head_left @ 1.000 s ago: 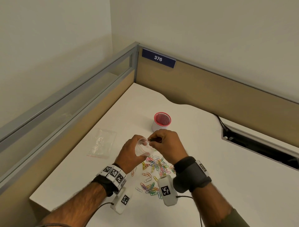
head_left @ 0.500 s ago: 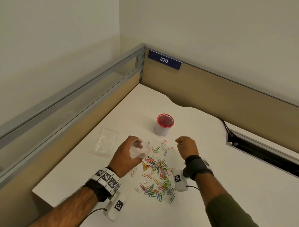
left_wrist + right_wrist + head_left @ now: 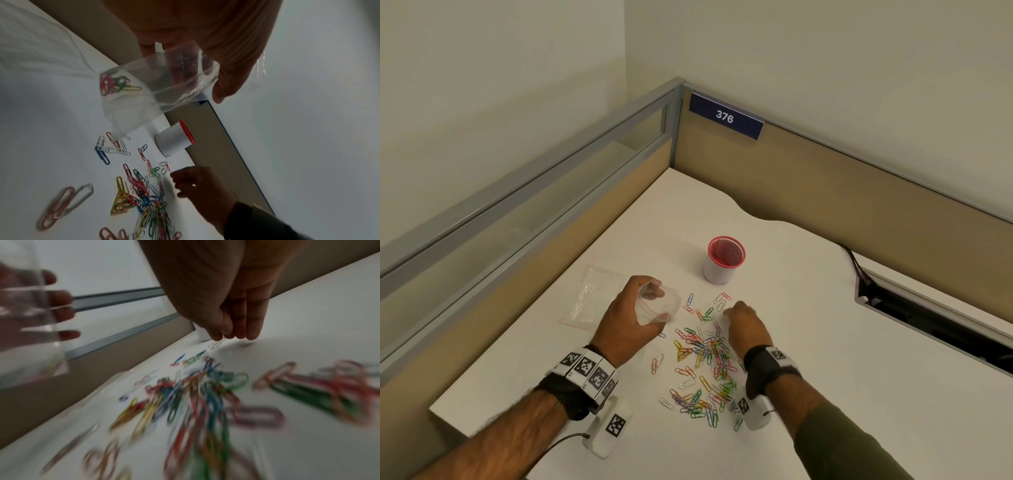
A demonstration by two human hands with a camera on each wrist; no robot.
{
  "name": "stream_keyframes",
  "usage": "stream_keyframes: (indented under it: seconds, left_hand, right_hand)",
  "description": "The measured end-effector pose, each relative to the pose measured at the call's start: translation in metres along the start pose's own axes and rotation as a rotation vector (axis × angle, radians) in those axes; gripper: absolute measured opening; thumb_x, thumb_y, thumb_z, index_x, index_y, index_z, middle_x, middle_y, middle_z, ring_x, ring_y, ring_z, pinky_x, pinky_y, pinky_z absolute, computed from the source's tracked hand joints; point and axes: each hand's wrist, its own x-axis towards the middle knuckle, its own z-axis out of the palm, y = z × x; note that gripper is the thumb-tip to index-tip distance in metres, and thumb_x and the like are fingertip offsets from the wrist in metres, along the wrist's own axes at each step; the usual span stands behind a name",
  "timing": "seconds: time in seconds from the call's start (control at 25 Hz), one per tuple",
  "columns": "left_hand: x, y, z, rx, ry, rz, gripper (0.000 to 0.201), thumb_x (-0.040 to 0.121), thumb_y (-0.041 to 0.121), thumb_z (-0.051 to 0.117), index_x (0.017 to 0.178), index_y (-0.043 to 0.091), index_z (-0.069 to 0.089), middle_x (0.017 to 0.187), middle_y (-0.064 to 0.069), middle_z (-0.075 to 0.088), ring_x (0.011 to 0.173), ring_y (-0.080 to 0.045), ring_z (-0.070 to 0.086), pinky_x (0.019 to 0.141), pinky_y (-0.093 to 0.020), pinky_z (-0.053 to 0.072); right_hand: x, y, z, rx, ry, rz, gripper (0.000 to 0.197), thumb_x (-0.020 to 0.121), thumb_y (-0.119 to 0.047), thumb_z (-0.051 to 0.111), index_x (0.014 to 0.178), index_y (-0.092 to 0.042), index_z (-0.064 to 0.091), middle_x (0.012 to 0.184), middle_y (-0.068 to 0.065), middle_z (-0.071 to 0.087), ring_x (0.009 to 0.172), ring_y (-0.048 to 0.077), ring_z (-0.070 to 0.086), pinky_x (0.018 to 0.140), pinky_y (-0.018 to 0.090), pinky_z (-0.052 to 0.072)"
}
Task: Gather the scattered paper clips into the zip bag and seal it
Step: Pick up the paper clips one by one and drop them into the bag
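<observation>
My left hand grips a small clear zip bag with a red seal line, mouth held open, just left of the clip pile. Inside the zip bag lie a few red, green and yellow clips. Many coloured paper clips are scattered on the white desk between my hands. My right hand reaches down at the pile's far end. In the right wrist view the right hand has its fingers bunched, pointing down just above a pale clip, with nothing seen held.
A second clear zip bag lies flat on the desk left of my left hand. A white cup with a red mesh rim stands beyond the clips. A cable slot opens at the right. Partition walls close the far sides.
My right hand left the bag's mouth, swung right, then came down to the far end of the clip pile. The left hand kept hold of the bag.
</observation>
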Motion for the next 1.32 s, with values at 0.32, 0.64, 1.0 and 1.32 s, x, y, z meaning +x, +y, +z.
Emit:
stream_keyframes:
  seconds: [0.32, 0.64, 1.0, 1.32]
  left_hand:
    - [0.004, -0.002, -0.007, -0.034, 0.011, 0.021, 0.058, 0.075, 0.010, 0.084, 0.120, 0.023, 0.049, 0.110, 0.007, 0.065, 0.108, -0.005, 0.061, 0.091, -0.014, 0.045]
    - [0.005, -0.008, -0.007, -0.086, 0.039, 0.010, 0.055, 0.076, 0.007, 0.082, 0.120, 0.018, 0.050, 0.108, 0.006, 0.065, 0.103, 0.001, 0.060, 0.088, -0.006, 0.043]
    - [-0.004, -0.001, -0.001, -0.057, -0.026, 0.022, 0.059, 0.076, 0.014, 0.084, 0.123, 0.022, 0.048, 0.112, 0.005, 0.064, 0.109, -0.009, 0.061, 0.088, -0.010, 0.047]
    - [-0.006, -0.001, 0.011, -0.055, -0.015, -0.004, 0.059, 0.076, 0.015, 0.084, 0.121, 0.024, 0.048, 0.113, 0.003, 0.065, 0.109, -0.010, 0.061, 0.087, -0.009, 0.046]
  right_hand:
    - [0.028, -0.002, -0.005, -0.005, -0.078, -0.051, 0.053, 0.087, -0.002, 0.050, 0.139, -0.012, 0.043, 0.144, 0.010, 0.038, 0.133, 0.028, 0.035, 0.111, 0.038, 0.036]
    - [-0.013, 0.010, 0.002, 0.099, 0.037, 0.003, 0.042, 0.089, 0.000, 0.046, 0.125, -0.017, 0.058, 0.125, 0.006, 0.056, 0.114, 0.025, 0.054, 0.098, 0.032, 0.044]
    - [-0.011, -0.020, 0.010, -0.046, -0.176, -0.042, 0.047, 0.086, -0.049, 0.057, 0.119, -0.016, 0.056, 0.121, 0.004, 0.045, 0.115, 0.024, 0.043, 0.094, 0.041, 0.046]
    - [-0.013, -0.032, 0.014, -0.158, -0.064, -0.088, 0.019, 0.095, -0.020, 0.045, 0.107, -0.009, 0.056, 0.112, 0.013, 0.053, 0.100, 0.029, 0.055, 0.085, 0.037, 0.050]
